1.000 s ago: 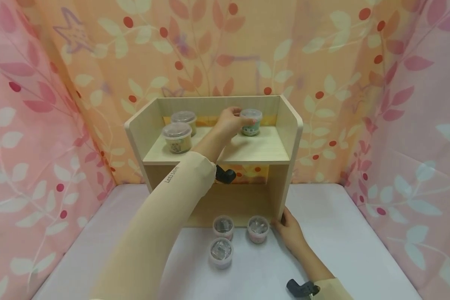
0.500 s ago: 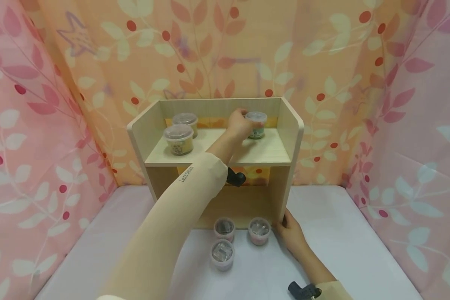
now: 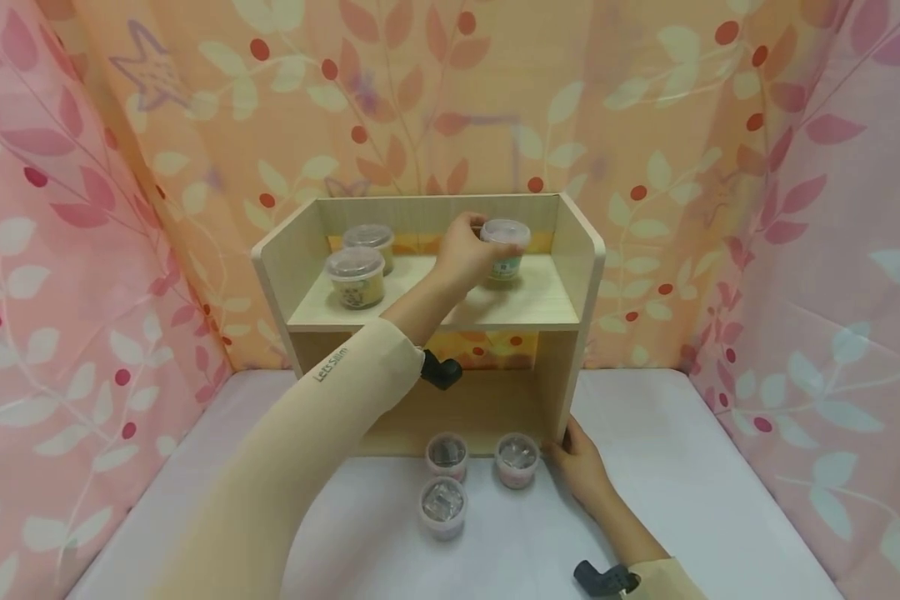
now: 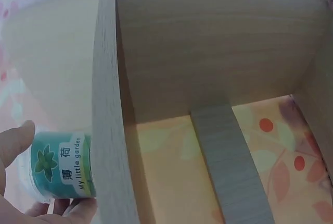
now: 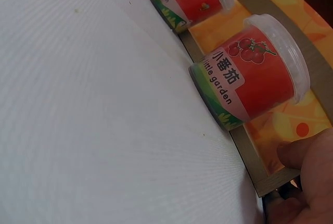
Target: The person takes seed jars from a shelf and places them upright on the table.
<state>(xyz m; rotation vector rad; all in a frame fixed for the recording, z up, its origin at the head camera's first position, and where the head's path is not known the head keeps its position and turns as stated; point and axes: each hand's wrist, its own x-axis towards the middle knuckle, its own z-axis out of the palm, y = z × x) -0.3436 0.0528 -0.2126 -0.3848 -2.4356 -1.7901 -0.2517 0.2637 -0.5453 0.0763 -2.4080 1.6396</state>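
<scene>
Two bare hands (image 3: pixel 465 254) at a pale wooden shelf (image 3: pixel 506 314), near the far edge of a white desk (image 3: pixel 637 475). Left arm stretched forward and slanting rightward from the desk's near left, beige sleeve (image 3: pixel 330 417) along the forearm, black wrist camera (image 3: pixel 441 371) just before the upper board's front edge. Left hand bent around a green-labelled cup (image 3: pixel 506 267), thumb across the front, fingers to the left and behind: a grip just as wide as the cup. Cup roughly upright, toward the upper board's right back corner. Right arm low, from the desk's near right corner; right hand (image 3: pixel 579 467) clamped about the lower front corner of the shelf's right side panel, thumb inside, fingers outside.

At the upper board's left end, a front yellow cup (image 3: pixel 356 289) and a rear yellow cup (image 3: pixel 380 247). By the shelf's lower front edge, a right cup (image 3: pixel 517 468) and a middle cup (image 3: pixel 447 462); nearer the desk's front edge, a near cup (image 3: pixel 442 510).

Base of the green-labelled cup masked by the board's edge in the left wrist view; cannot tell contact from a gap beneath. Left fingers largely behind the cup. Right fingers dark and half hidden past the panel. In the right wrist view, a tomato-labelled cup (image 5: pixel 255 78) whole, another cropped, a third only a sliver. Lower compartment's left part covered by the sleeve.
</scene>
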